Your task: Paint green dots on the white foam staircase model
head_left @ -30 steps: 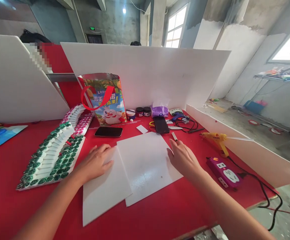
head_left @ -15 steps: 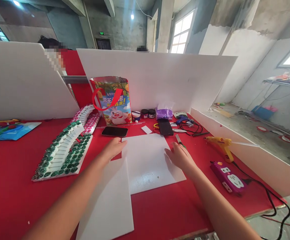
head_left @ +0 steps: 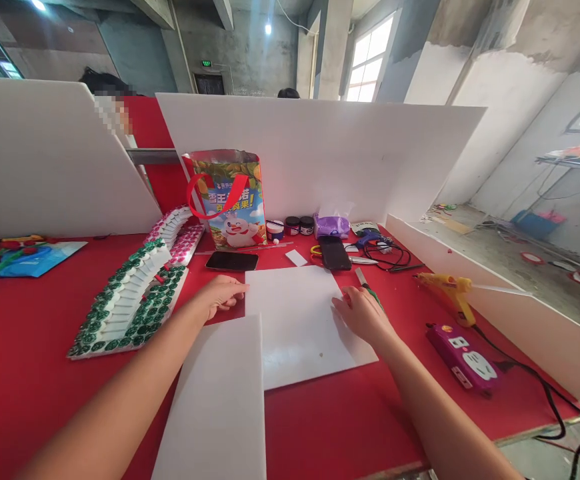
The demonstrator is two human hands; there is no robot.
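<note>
A flat white board (head_left: pixel 297 320) lies on the red table in front of me. My left hand (head_left: pixel 223 295) is closed, with its fingertips at the board's upper left edge. At the opposite edge, my right hand (head_left: pixel 363 312) has thumb and fingers closed around the board's side, the thumb resting on top. A second white board (head_left: pixel 220 400) overlaps the first at its lower left, under my left forearm. Just beyond my right hand lies a knife with a green handle (head_left: pixel 370 290). Two black phones, one left (head_left: pixel 231 261) and one right (head_left: pixel 335 253), lie past the board.
A decorated stair-like model (head_left: pixel 120 300) stands at left. Behind are a printed bag (head_left: pixel 237 207), paint jars (head_left: pixel 293 225) and a purple tissue pack (head_left: pixel 331 225). At right lie a yellow glue gun (head_left: pixel 453 293) and a purple power strip (head_left: pixel 465 360) with a trailing cord.
My left hand has drawn slightly left and its fingers have curled in. The nearer board has shifted a little, its bottom corner now out of view. My right hand stays at the farther board's edge.
</note>
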